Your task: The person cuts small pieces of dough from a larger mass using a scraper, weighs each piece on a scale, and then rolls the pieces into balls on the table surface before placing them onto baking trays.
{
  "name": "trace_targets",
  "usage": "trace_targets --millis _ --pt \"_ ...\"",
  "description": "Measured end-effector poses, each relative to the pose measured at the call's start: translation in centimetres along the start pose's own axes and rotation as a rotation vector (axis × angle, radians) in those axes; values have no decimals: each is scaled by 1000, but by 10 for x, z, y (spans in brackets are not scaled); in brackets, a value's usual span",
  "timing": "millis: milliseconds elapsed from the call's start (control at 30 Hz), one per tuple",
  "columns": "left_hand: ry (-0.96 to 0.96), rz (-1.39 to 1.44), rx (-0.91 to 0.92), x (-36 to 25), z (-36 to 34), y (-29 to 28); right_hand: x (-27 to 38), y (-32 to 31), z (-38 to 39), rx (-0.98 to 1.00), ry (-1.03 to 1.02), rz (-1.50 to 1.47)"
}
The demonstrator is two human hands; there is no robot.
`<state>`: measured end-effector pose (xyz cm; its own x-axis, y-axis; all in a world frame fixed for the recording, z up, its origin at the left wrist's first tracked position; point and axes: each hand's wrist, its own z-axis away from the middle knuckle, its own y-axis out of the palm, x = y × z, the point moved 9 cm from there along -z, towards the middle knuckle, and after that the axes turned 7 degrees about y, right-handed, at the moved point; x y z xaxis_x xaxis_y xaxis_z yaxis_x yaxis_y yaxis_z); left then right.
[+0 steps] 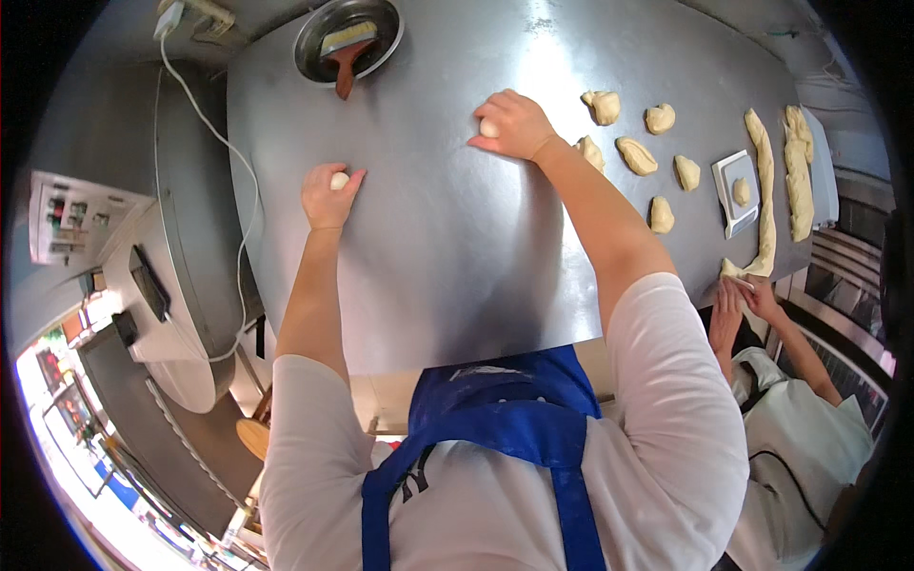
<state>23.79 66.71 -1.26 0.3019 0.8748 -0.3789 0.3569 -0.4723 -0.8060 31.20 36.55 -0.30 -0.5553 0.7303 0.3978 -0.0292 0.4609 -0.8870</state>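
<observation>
Left hand [328, 195]: a small dough ball [339, 180] was cupped against the steel desk [438, 247], the grip curled round it;
Right hand [514, 126]: a second dough ball [488, 127] was cupped likewise;
Right of it: cut dough pieces [636, 155] were laid.

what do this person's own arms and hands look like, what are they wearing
Both forearms are bare. The left hand and right hand wear no gloves, and no rings or watch show. Short white sleeves cover the upper arms, ending above the elbows. A blue apron with straps lies over the white shirt.
</observation>
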Motion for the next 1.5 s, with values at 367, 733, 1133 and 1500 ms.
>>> trace_targets --millis 367,733,1133,1500 --pt "-171 202 355 -52 64 -22 4 -26 66 -341 498 -415" --pt "364 248 215 -179 124 -7 131 14 157 -133 59 -58" --pt "-31 228 -129 -93 123 -30 70 -5 144 -249 93 -251" --pt "-34 88 -193 -57 67 -35 26 -22 73 -291 4 -82"
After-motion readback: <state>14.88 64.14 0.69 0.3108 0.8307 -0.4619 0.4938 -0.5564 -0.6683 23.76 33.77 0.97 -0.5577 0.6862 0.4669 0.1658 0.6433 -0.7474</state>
